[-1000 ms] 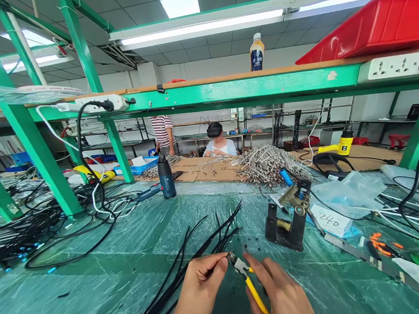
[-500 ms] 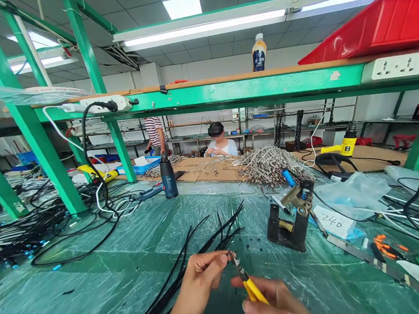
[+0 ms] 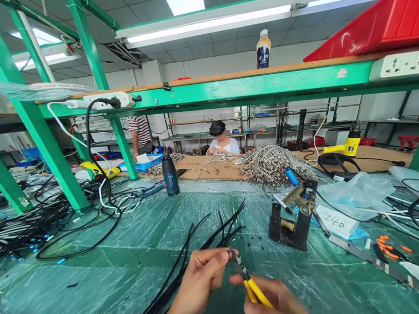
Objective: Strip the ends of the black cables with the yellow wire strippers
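- Cables [image 3: 166, 292]: black, in a loose bundle on the bench [image 3: 114, 285] beside my left forearm; tips fan out ahead, likely so single ends come to hand easily.
- Left hand [image 3: 202, 276]: thumb and forefinger pinching a small dark end, probably a cable's; gripped close to the tip, presumably to stop it wobbling.
- Right hand [image 3: 269, 295]: fingers closed round the yellow handles of the pliers [image 3: 256, 289]; their nose meets that end just beside my left fingertips. Can't tell whether it bites.
- Heat gun [image 3: 170, 177]: upright, nozzle up, beyond both hands; I'd guess parked to leave working room.
- Black stand [image 3: 288, 233]: right of the pliers, apart.
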`<state>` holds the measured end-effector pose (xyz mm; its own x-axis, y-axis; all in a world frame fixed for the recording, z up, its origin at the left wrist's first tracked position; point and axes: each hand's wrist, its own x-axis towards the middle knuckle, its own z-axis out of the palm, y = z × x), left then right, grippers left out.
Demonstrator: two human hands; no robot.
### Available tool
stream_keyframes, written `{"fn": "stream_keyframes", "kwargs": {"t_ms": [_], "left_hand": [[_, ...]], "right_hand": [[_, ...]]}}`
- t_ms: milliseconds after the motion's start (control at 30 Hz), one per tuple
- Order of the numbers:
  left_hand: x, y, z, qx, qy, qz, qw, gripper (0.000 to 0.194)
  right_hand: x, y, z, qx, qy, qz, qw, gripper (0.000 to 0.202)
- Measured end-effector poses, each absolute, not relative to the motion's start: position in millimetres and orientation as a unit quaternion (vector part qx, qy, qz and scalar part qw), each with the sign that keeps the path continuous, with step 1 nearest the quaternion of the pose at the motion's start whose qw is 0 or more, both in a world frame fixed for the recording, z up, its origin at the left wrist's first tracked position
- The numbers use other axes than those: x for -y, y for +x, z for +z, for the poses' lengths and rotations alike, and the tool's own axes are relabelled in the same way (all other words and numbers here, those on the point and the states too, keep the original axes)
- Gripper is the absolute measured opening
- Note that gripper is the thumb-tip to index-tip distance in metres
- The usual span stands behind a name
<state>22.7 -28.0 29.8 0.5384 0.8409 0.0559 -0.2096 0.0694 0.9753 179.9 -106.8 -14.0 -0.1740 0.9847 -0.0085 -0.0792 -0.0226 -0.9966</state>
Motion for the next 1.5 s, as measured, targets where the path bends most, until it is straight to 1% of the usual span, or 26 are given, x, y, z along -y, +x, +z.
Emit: {"fn": "stream_keyframes", "kwargs": {"t_ms": [33, 100, 167, 200, 267, 333, 367, 433, 533, 567, 600, 667, 733, 767, 833, 933, 1033, 1167, 1233, 1367, 1500], "left_hand": [[28.6, 23.4, 29.9, -0.306, 0.588, 0.393, 0.637, 0.030], [30.4, 25.2, 29.6, -0.343, 0.637, 0.397, 0.566, 0.032], [32.2, 27.0, 28.9, -0.341, 0.660, 0.401, 0.536, 0.031], [33.0, 27.8, 28.5, -0.336, 0.667, 0.401, 0.531, 0.031], [34.0, 28.9, 27.9, -0.328, 0.671, 0.400, 0.531, 0.031], [34.4, 29.4, 27.8, -0.336, 0.667, 0.399, 0.532, 0.031], [34.4, 29.4, 27.8, -0.341, 0.663, 0.399, 0.534, 0.031], [33.6, 29.3, 27.6, -0.347, 0.653, 0.398, 0.543, 0.031], [31.4, 29.0, 26.7, -0.350, 0.641, 0.402, 0.552, 0.034], [30.7, 29.0, 26.4, -0.352, 0.639, 0.405, 0.551, 0.034], [30.1, 29.0, 26.3, -0.353, 0.639, 0.409, 0.548, 0.034], [29.6, 28.8, 26.0, -0.349, 0.643, 0.416, 0.540, 0.031], [29.6, 28.3, 25.4, -0.339, 0.656, 0.420, 0.528, 0.027], [29.7, 28.1, 24.9, -0.335, 0.666, 0.420, 0.518, 0.025], [29.8, 27.8, 23.4, -0.332, 0.687, 0.419, 0.492, 0.022], [30.0, 28.3, 21.4, -0.334, 0.721, 0.419, 0.439, 0.021], [31.2, 29.1, 21.2, -0.339, 0.757, 0.412, 0.376, 0.023], [33.3, 29.5, 20.5, -0.355, 0.804, 0.382, 0.286, 0.025], [33.8, 29.5, 18.5, -0.357, 0.816, 0.373, 0.260, 0.025], [33.4, 29.5, 14.6, -0.364, 0.816, 0.372, 0.251, 0.025], [32.5, 28.8, 14.7, -0.367, 0.809, 0.372, 0.270, 0.027]], "right_hand": [[105.9, 180.6, -17.9, 0.552, -0.489, 0.480, 0.475, 0.061], [104.9, 183.1, -24.3, 0.613, -0.586, 0.269, 0.456, 0.051], [105.2, 186.6, -27.9, 0.649, -0.635, 0.082, 0.411, 0.051], [105.5, 188.3, -28.7, 0.658, -0.643, 0.018, 0.391, 0.053], [106.2, 190.5, -29.2, 0.668, -0.645, -0.050, 0.368, 0.055], [106.0, 190.5, -29.3, 0.669, -0.648, -0.056, 0.358, 0.055], [105.4, 189.6, -29.4, 0.668, -0.650, -0.034, 0.361, 0.054], [103.6, 186.3, -29.6, 0.658, -0.642, 0.060, 0.389, 0.049], [101.2, 181.1, -28.1, 0.612, -0.598, 0.253, 0.453, 0.042], [101.0, 180.2, -26.9, 0.594, -0.588, 0.285, 0.470, 0.042], [101.1, 179.8, -25.4, 0.582, -0.589, 0.286, 0.482, 0.043], [102.6, 180.8, -22.1, 0.591, -0.613, 0.202, 0.484, 0.043], [104.7, 183.9, -20.1, 0.621, -0.633, 0.080, 0.455, 0.043], [105.6, 186.0, -19.9, 0.637, -0.636, 0.030, 0.435, 0.046], [106.6, 191.1, -21.2, 0.671, -0.632, -0.037, 0.386, 0.053], [106.4, 198.3, -24.7, 0.704, -0.627, -0.100, 0.319, 0.061], [105.7, 200.3, -26.0, 0.706, -0.635, -0.126, 0.287, 0.065], [105.9, 195.7, -25.4, 0.680, -0.670, -0.123, 0.271, 0.065], [105.8, 194.4, -25.6, 0.675, -0.677, -0.124, 0.266, 0.065], [105.6, 194.0, -26.3, 0.688, -0.666, -0.138, 0.253, 0.064], [106.3, 188.6, -25.5, 0.652, -0.694, -0.140, 0.270, 0.069]]}}
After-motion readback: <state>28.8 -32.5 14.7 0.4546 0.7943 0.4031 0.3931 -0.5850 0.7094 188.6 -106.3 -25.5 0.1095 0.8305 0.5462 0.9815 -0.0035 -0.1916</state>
